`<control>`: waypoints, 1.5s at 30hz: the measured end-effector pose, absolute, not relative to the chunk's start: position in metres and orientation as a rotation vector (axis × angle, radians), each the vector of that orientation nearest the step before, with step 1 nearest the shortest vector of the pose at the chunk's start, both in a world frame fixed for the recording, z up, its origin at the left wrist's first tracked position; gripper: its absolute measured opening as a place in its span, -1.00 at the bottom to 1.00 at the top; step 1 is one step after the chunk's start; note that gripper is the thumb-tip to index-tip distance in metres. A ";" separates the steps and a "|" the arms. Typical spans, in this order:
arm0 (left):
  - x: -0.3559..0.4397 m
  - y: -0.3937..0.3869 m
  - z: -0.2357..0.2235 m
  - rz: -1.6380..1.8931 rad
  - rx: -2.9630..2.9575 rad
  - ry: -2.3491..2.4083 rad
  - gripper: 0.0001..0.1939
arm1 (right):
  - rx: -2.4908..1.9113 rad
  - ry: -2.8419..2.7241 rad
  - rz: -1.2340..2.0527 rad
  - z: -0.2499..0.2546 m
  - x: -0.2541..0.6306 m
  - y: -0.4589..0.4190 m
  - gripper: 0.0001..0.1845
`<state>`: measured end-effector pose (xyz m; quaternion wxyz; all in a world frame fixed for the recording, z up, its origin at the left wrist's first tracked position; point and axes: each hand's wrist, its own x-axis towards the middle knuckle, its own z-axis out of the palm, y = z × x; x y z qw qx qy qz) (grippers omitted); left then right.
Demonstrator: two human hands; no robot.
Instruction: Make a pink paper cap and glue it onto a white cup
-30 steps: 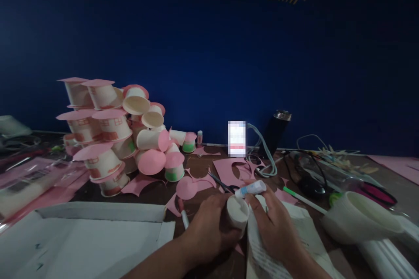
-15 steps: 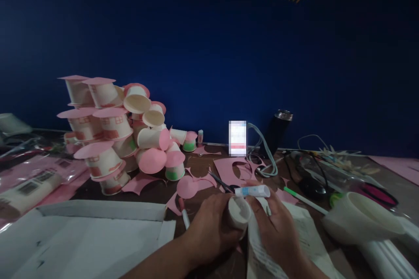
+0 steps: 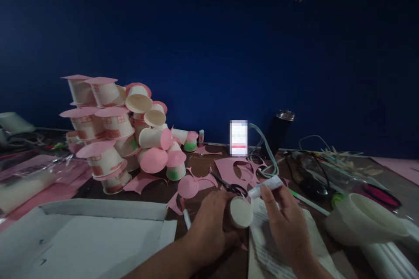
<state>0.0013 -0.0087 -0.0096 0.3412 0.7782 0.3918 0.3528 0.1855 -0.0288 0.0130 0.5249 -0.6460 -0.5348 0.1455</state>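
Note:
My left hand (image 3: 212, 220) is wrapped round a small white paper cup (image 3: 241, 212), tilted so that its round end faces up toward me. Between the thumb and fingers of my right hand (image 3: 284, 213) is a white glue stick (image 3: 266, 186) with a bluish label. It slants up to the right, and its left end is close to the cup's edge but apart from it. Just behind the cup lie dark-handled scissors (image 3: 233, 186). A pink paper circle (image 3: 188, 186) rests to the left of them, among cut pink scraps (image 3: 231, 170).
Many cups with pink disc roofs (image 3: 114, 122) are stacked at the left. A white box lid (image 3: 108, 239) lies in front of them. A marker (image 3: 186, 216) is beside my left hand. To the right are a printed sheet (image 3: 262, 244), a white cup (image 3: 363, 222) and a dark flask (image 3: 281, 133).
The glue stick has moved off the cup's top edge to the right and now tilts upward. The cup's round end faces me more fully. My left hand keeps its hold.

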 end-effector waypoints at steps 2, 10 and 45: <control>0.002 -0.009 -0.011 0.947 2.050 1.011 -0.39 | -1.507 -1.163 0.466 0.013 0.188 -0.026 -0.66; 0.004 -0.008 -0.013 1.008 1.894 1.161 -0.40 | -1.409 -0.681 0.729 -0.002 0.225 0.004 -0.60; 0.001 -0.002 -0.014 0.955 1.739 1.152 -0.26 | -1.270 -1.587 0.971 0.008 0.192 -0.021 -0.25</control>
